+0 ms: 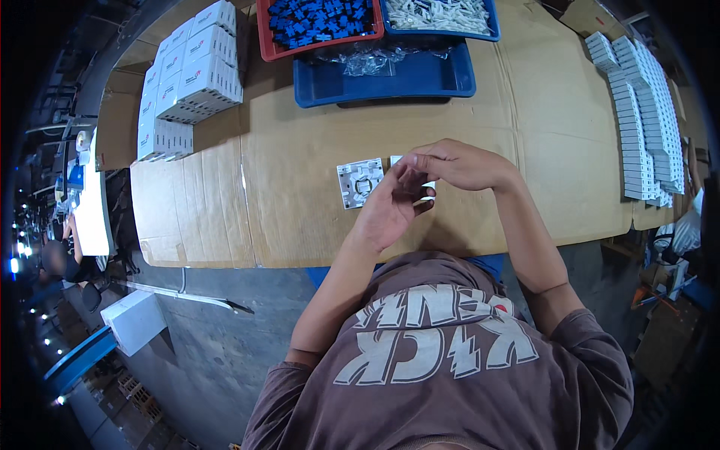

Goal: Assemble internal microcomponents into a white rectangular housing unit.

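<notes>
My left hand (388, 208) and my right hand (463, 166) meet over the cardboard-covered table, close to my body. The left palm is turned up with its fingers curled. From the right, my other hand bends at the wrist and its closed fingers overlap the left fingertips. Whatever lies between them, if anything, is hidden. Just left of the hands, a white square plastic wall-box part (361, 184) lies flat, its moulded inside facing up. Another white piece (395, 160) shows partly behind and under my hands; most of it is covered.
Ahead stand a red tray (322, 46) of blue plastic parts, a blue tray (442, 34) of white parts, and a blue tray (386, 94) with clear plastic bags at its back. White boxes (191, 75) are stacked left, white pieces (637, 142) right. A person (71, 251) sits far left.
</notes>
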Demonstrator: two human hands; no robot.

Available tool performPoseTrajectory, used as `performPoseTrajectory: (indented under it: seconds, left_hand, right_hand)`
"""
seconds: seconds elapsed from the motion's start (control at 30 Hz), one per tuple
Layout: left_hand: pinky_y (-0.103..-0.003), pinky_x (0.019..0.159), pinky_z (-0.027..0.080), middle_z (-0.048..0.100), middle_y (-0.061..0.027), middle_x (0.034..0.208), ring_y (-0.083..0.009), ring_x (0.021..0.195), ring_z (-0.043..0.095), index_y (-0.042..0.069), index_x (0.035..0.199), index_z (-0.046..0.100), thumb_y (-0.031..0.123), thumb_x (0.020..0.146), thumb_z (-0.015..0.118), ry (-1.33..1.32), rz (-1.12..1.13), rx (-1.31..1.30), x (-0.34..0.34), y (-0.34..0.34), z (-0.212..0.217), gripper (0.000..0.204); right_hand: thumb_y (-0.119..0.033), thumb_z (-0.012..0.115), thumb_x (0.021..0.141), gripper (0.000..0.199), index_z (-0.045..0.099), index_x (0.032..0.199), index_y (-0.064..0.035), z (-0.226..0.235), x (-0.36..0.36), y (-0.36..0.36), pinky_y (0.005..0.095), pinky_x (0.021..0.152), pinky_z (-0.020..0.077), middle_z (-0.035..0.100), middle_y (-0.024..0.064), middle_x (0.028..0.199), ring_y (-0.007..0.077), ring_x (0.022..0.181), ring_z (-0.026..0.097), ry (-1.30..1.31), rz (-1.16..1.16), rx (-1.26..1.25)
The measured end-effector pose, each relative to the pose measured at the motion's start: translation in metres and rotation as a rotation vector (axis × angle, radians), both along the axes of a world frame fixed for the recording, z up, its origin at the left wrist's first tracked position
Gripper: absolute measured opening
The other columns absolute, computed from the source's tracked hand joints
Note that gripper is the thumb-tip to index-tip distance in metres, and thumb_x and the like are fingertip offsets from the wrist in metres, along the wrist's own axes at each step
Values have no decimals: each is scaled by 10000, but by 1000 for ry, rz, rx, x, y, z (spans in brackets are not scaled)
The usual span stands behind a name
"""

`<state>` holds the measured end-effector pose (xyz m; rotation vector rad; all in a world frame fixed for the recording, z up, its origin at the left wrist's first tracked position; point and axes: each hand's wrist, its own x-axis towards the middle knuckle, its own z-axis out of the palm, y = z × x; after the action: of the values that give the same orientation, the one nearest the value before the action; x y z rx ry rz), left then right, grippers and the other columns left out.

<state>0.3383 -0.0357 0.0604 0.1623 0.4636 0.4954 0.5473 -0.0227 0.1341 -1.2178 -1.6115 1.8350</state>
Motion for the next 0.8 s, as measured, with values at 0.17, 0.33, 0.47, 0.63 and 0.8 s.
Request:
performPoseTrajectory:
  seconds: [0.17, 0.33, 0.47, 0.63, 0.8]
  left_hand:
    - [-439, 949, 515, 712, -41, 1169, -211, 1045, 653, 139, 1262, 641, 439, 1123, 446, 32, -15, 35, -3, -1, -10, 384]
    - [-443, 951, 512, 713, -32, 1139, -208, 1033, 650, 156, 1302, 639, 450, 1126, 433, 68, 5, -4, -3, -4, -11, 400]
    - [-398, 916, 519, 721, -39, 1143, -199, 1000, 646, 61, 1409, 589, 487, 1120, 427, -8, -26, -59, -4, 4, -19, 540]
    - [-388, 898, 527, 734, -54, 1132, -205, 951, 658, 12, 1412, 585, 493, 1113, 439, 14, 2, -64, -15, -2, -14, 585]
    - [-383, 914, 524, 736, -45, 1135, -197, 958, 658, 25, 1418, 594, 479, 1109, 451, 11, -26, -33, -16, -8, -7, 568]
  right_hand:
    - [-363, 477, 1133, 456, 687, 1248, 25, -16, 1, -3, 345, 924, 539, 763, 114, 1097, 183, 982, 688, 23, 37, 20]
    - [-273, 466, 1137, 398, 661, 1300, 33, -4, 11, 5, 360, 1011, 520, 733, 127, 1193, 198, 1098, 678, -24, 75, -4]
    - [-238, 520, 1113, 345, 696, 1229, 34, -11, 47, 29, 339, 985, 535, 738, 127, 1179, 190, 1068, 689, -78, -61, 186]
    - [-254, 639, 1005, 236, 751, 1051, -51, 4, 99, 88, 431, 769, 545, 765, 135, 962, 294, 896, 730, -649, -570, 526]
    - [-185, 652, 941, 213, 755, 1116, -118, -10, 179, 154, 444, 795, 552, 762, 127, 1016, 352, 940, 717, -869, -911, 812]
